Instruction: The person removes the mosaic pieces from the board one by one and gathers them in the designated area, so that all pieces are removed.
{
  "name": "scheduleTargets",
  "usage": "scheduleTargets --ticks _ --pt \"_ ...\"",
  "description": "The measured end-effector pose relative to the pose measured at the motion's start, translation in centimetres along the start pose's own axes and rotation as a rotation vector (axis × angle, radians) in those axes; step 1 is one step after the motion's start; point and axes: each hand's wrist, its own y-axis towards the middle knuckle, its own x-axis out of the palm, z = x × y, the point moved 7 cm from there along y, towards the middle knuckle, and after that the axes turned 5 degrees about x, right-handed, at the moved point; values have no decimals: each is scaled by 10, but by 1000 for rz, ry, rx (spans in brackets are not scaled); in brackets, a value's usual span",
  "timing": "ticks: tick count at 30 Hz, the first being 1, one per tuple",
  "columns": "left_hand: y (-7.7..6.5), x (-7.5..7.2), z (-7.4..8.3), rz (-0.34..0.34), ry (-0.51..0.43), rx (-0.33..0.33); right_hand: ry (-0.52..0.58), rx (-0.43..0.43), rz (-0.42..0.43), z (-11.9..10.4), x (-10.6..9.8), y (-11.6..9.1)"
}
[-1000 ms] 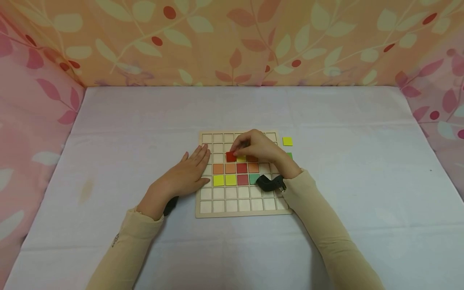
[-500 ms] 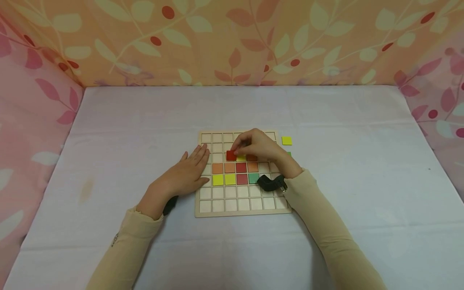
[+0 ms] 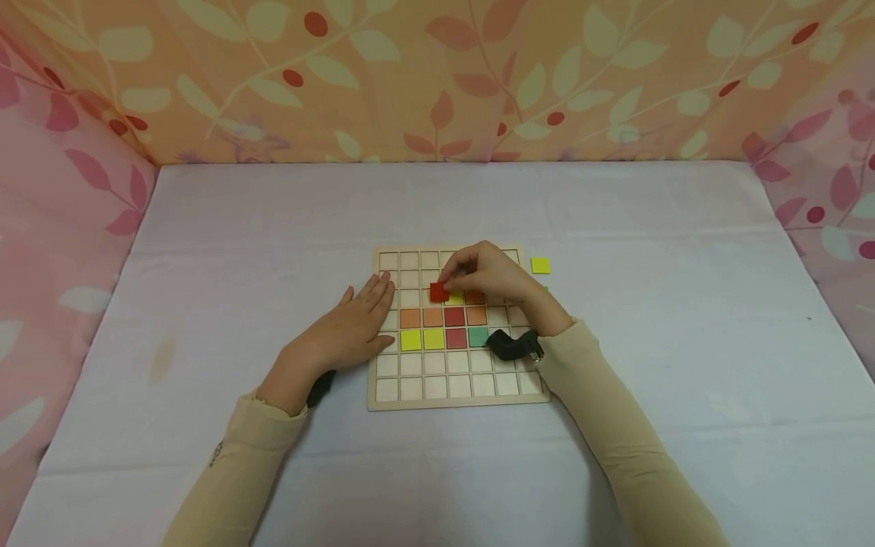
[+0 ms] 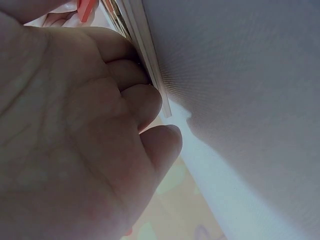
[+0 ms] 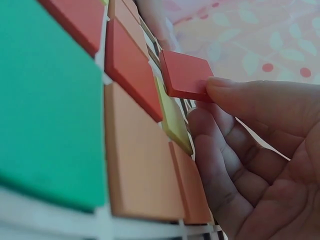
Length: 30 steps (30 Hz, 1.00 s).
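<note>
Between thumb and fingers my right hand (image 3: 488,272) pinches a red square tile (image 5: 187,75), held raised and tilted over the wooden grid board (image 3: 459,404). Below and beside it lie a yellow tile (image 5: 172,117) and an orange tile (image 3: 475,298), partly covered by the hand in the head view. My left hand (image 3: 349,327) rests with fairly straight fingers on the board's left edge. Two rows of tiles lie in the middle cells, among them a green tile (image 3: 478,336) and a dark red tile (image 3: 454,317).
A loose yellow tile (image 3: 541,266) lies on the white cloth right of the board. A sliver of a green piece shows behind the right wrist. Floral curtains (image 3: 444,83) stand at the back and both sides. A black wrist device (image 3: 511,346) hangs over the board.
The red tile has lifted and shifted slightly to the right with my right hand. My left hand stays in place on the board's edge.
</note>
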Motion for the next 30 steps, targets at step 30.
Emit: scheduleTargets --ticks 30 --pt "0 2 -1 4 -2 5 12 62 56 4 -14 -14"
